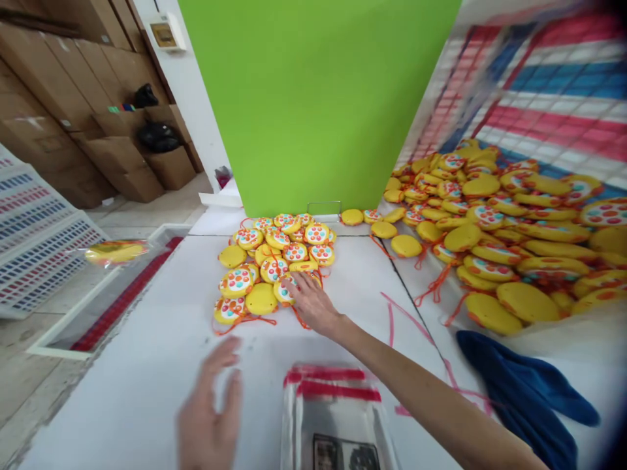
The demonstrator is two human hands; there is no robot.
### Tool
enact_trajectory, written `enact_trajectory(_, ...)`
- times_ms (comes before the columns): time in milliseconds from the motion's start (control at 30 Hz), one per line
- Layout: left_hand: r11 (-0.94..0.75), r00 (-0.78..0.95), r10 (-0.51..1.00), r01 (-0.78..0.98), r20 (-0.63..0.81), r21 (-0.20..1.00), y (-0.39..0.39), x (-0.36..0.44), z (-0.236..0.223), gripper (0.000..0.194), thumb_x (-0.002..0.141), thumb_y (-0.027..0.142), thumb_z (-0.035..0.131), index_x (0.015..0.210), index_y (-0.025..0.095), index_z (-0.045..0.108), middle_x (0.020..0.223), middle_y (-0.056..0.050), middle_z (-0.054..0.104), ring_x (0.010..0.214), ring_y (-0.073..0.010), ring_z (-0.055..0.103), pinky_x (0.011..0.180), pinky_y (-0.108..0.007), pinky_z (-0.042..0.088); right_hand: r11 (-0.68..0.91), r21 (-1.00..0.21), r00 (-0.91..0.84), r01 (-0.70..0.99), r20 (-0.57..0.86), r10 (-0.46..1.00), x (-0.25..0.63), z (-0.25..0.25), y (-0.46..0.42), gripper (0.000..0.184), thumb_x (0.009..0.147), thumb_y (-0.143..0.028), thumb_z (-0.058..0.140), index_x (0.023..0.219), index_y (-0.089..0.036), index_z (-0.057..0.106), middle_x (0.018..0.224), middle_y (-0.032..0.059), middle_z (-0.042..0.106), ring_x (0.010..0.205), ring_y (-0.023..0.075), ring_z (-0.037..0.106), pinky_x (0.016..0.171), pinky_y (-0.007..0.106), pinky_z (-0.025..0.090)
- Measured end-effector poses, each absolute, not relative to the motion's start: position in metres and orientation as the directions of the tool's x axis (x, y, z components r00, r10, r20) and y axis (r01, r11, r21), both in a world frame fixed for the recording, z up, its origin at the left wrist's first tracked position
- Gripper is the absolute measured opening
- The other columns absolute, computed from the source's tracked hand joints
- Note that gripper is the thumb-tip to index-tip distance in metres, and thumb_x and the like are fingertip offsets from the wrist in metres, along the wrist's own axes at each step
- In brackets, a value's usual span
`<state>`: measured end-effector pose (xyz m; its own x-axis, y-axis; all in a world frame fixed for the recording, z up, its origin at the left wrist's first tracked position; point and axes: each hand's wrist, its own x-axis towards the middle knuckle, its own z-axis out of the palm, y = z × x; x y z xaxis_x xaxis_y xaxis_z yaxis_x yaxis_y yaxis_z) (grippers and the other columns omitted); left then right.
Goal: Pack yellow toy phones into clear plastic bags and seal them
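Several yellow oval toys [261, 299] with white button faces and orange cords lie piled on the white table. At the pile's right front edge, my right hand [313, 303] reaches out, its fingertips over a button-faced toy [283, 289]; I see no firm grip around it. My left hand [210, 405], blurred by motion, is above the table nearer to me, with thumb and fingers apart and nothing between them. Off the left table edge, a yellow toy in a clear wrapper [116, 252] appears in mid-air over a white basket [63, 349].
A stack of clear plastic bags with red edges [337, 391] lies in front of me. More yellow toys [490, 261] heap at the right, near a dark blue cloth [529, 385]. A green panel [318, 104] stands behind the table. Cardboard boxes [59, 85] fill the back left.
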<state>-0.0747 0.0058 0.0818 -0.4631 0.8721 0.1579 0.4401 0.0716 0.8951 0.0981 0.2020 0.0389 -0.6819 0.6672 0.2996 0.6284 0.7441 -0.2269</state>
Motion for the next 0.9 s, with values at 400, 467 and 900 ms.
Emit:
enact_trajectory(400,-0.177,-0.118,0.934,0.667,0.337,0.724,0.025,-0.005,0.032,0.048,0.086,0.024,0.052,0.132,0.022,0.040,0.135,-0.011,0.047,0.123,-0.0245,0.046,0.095,-0.040,0.048,0.389,-0.733,-0.597,0.557,-0.028,0.802,0.174,0.081,0.103,0.047,0.074,-0.008,0.056,0.117,-0.025,0.049,0.109,0.0041,0.059,0.097,0.0174,0.058,0.083,0.028,0.046)
enact_trajectory(467,-0.297,0.070,0.943,0.611,0.325,0.734,0.027,0.006,0.034,0.041,0.086,0.020,0.051,0.127,0.023,0.046,0.126,-0.009,0.055,0.116,-0.0219,0.053,0.092,-0.037,0.050,0.283,-0.758,-0.535,0.588,-0.103,0.839,0.188,0.083,0.077,0.040,0.076,-0.012,0.059,0.113,-0.024,0.050,0.102,0.0025,0.061,0.092,0.0173,0.059,0.079,0.028,0.047)
enact_trajectory(900,-0.352,0.234,0.935,0.547,0.265,0.759,0.005,0.043,0.026,0.043,0.079,0.007,0.052,0.118,0.025,0.050,0.109,-0.005,0.063,0.100,-0.0174,0.060,0.086,-0.030,0.052,0.149,-0.891,-0.318,0.429,0.006,0.948,0.214,0.051,0.010,0.036,0.085,-0.018,0.057,0.117,-0.028,0.047,0.115,0.0033,0.055,0.105,0.0154,0.054,0.090,0.026,0.044)
